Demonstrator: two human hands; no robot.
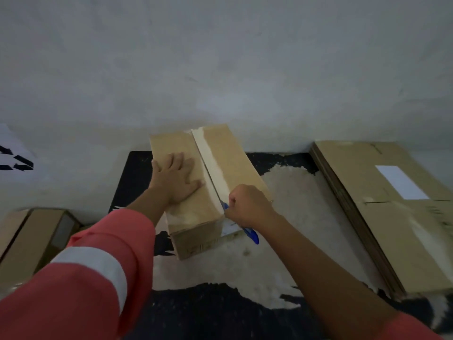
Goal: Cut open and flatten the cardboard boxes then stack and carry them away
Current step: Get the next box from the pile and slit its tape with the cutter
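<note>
A closed brown cardboard box (230, 153) lies on a black and white mat, its top seam sealed with a strip of pale tape. My left hand (175, 181) presses flat on the box's top left flap, fingers spread. My right hand (247, 204) grips a blue box cutter (252, 235) at the near end of the taped seam; the blade tip is hidden by the hand and the box edge. A stack of flattened cardboard boxes (382, 204) with a white label lies on the floor to the right.
Another brown box (31, 239) sits at the lower left by my orange sleeve. The black and white mat (289, 217) covers the floor under the box. A grey wall rises right behind. A white sheet with black arrows (14, 155) is at the far left.
</note>
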